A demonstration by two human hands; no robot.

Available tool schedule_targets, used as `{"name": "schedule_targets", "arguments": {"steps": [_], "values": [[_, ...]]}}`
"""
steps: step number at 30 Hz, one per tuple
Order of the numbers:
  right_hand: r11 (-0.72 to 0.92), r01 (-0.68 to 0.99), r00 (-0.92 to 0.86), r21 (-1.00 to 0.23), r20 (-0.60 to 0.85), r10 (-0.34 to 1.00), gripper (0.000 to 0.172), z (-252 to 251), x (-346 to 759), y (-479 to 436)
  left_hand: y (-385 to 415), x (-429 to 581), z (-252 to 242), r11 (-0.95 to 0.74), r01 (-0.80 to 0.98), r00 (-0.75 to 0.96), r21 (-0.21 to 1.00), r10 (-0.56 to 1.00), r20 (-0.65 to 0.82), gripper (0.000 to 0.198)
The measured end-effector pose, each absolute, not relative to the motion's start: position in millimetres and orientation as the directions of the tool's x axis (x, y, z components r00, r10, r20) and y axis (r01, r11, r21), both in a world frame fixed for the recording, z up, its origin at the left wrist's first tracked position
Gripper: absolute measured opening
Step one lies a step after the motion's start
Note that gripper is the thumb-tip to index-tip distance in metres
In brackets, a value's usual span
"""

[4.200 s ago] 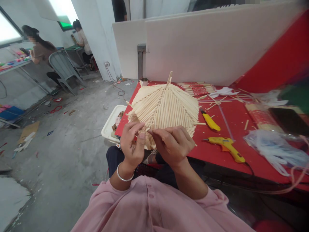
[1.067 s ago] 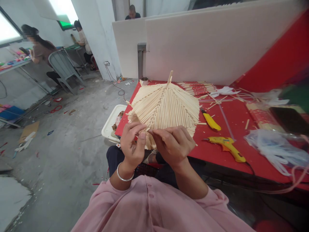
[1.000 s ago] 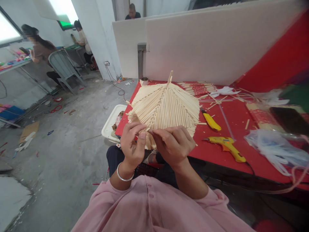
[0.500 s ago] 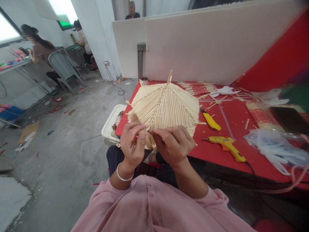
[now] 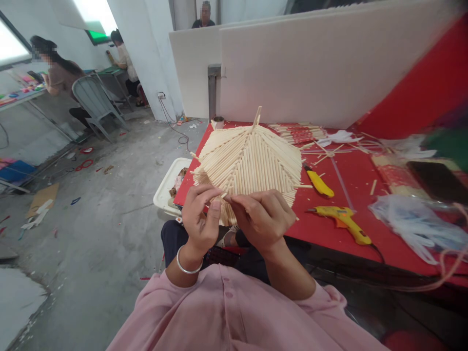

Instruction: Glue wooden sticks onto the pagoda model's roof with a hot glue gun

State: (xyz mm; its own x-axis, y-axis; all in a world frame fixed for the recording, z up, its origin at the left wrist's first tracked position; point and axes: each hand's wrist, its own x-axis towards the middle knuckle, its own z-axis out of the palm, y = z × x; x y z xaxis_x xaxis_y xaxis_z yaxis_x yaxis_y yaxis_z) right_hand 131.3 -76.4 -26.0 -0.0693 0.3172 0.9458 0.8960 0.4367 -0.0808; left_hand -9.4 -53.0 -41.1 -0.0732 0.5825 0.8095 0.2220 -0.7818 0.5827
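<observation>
A roof-like panel of pale wooden sticks (image 5: 261, 168), laid in slanting rows, rests on the red table with a few sticks jutting past its edges. At its near edge my left hand (image 5: 200, 214) has thumb and forefinger closed in a pinch. Facing it, my right hand (image 5: 261, 214) is closed too, its fingertips almost meeting the left ones. Between the fingertips shows the pale end of a small wooden stick (image 5: 223, 195); the rest of it is hidden by the fingers. Both hands cover part of the panel's near side.
Right of the panel lie a yellow utility knife (image 5: 320, 182), a yellow glue gun (image 5: 343, 222) with its cord, and a clear plastic bag (image 5: 413, 222). Loose sticks and a dark phone-like slab (image 5: 438, 180) are farther back. A white tub (image 5: 164, 190) stands left of the red table (image 5: 288, 229).
Both hands and the stick panel keep the same position. Only a person behind the white board has shifted slightly to the right.
</observation>
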Motion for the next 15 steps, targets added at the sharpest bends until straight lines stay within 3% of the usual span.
{"name": "schedule_targets", "arguments": {"steps": [15], "values": [[0.454, 0.887, -0.071, -0.079, 0.951, 0.303, 0.017, -24.4, 130.7, -75.7, -53.2, -9.6, -39.1, -0.782, 0.215, -0.067, 0.585, 0.586, 0.808, 0.016]]}}
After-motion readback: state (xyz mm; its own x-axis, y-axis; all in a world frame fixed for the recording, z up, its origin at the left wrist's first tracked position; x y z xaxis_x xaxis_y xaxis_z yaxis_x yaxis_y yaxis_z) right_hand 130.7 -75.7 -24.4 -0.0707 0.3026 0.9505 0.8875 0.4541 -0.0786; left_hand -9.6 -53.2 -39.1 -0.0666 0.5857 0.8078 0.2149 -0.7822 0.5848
